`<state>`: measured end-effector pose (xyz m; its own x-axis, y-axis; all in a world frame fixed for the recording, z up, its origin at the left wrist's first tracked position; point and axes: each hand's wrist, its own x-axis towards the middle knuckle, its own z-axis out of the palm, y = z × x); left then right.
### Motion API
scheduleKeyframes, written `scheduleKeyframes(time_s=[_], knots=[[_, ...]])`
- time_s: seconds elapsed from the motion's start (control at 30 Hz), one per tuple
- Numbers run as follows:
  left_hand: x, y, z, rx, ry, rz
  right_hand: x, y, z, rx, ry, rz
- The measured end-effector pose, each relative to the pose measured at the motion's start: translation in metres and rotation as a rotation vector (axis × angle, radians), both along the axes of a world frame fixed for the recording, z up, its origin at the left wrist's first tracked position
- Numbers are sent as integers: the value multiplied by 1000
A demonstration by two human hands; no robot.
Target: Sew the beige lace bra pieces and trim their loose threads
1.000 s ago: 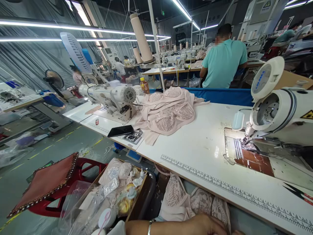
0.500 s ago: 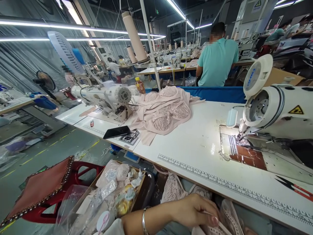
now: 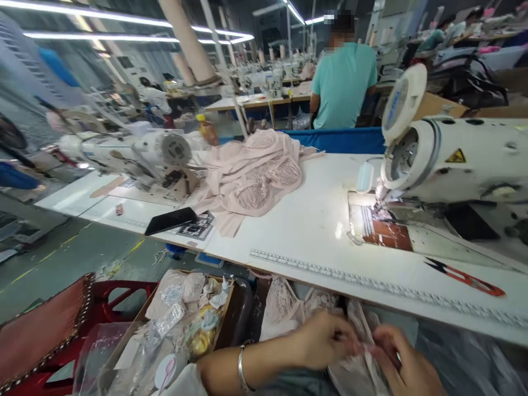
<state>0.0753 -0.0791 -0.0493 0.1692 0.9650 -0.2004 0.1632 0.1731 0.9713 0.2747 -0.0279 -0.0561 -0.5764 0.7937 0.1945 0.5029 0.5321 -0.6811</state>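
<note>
Below the front edge of the white bench [image 3: 317, 231], the left hand [image 3: 325, 341], fingers curled closed, pinched a pale pink lace bra [image 3: 357, 374]; the right hand [image 3: 406, 360], blurred, gripped it just beside with bent fingers, while similar bras [image 3: 259, 181] lay heaped on top

Wide view from a camera on the person's head, facing forward and down across a sewing table [image 3: 313, 231].
The left hand [image 3: 325, 341] and right hand [image 3: 406, 360] are close to the lens, low in the picture and right of centre. The table's near edge slants from upper left to lower right, so the view crosses it at an angle. A box [image 3: 226, 319] is seen from above at lower left; a sewing machine [image 3: 470, 159] stands at mid-range on the right. Farther off, a co-worker's back [image 3: 344, 85] shows beneath ceiling lights [image 3: 103, 15]. The left side is blurred.
</note>
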Motion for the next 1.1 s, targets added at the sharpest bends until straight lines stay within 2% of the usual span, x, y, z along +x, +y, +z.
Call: scheduleKeyframes(time_s=[0.07,0.1,0.23,0.3,0.4,0.6,0.87,1.1], knots=[[-2,-2,5,-61,-27,53,-2,-5,10,97,9,-103],[-4,-2,8,-81,-41,57,-3,-8,16,150,10,-106],[-11,3,16,-152,-120,26,-7,-13,28,268,-81,-5],[-11,4,18,-163,-128,31,-6,-13,29,410,-135,3],[-11,3,21,-164,-113,9,-5,-14,31,540,-217,7],[-9,2,22,-132,-103,7,-8,-14,30,593,-277,52],[-10,0,23,-151,-92,-10,-10,-14,24,621,-303,42],[-10,1,22,-160,-104,-2,-11,-14,24,626,-263,38]])
